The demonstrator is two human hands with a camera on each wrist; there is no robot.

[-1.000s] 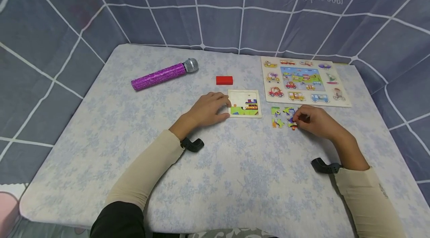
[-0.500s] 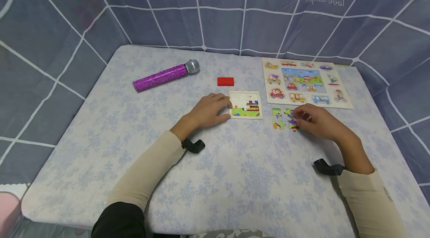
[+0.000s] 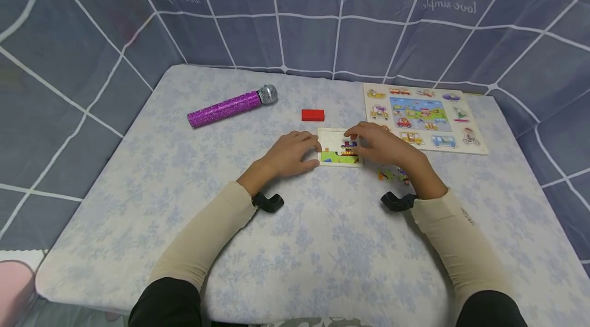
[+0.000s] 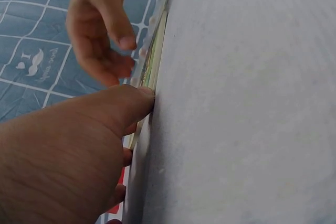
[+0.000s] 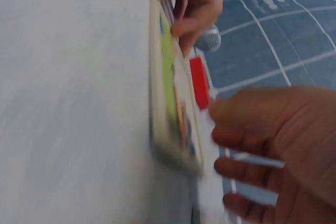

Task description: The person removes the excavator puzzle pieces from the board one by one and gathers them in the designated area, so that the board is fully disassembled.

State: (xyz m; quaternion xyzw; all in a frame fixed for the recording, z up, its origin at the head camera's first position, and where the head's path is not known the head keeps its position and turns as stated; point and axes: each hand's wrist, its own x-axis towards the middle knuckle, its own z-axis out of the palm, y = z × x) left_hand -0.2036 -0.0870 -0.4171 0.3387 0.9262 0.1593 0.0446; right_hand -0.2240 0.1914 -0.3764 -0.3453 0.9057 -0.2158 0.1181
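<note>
A small wooden puzzle board with a train picture, partly bare, lies on the table. My left hand grips its left side; in the left wrist view the thumb presses the rim. My right hand hovers over the board's right part, fingers bent and apart, with no piece visible between them. In the right wrist view its thumb and fingertips stand off the board. Several loose puzzle pieces lie beside the board, some hidden under the right hand and wrist.
Behind the small board sits a red block. A purple glittery microphone lies at the back left. Toward the back right is a larger vehicle puzzle board. Grey-blue curtain borders the table's back and sides.
My right hand has moved left from the loose pieces to above the small board. The left hand stays on the board's left side. The head view has shifted slightly.
</note>
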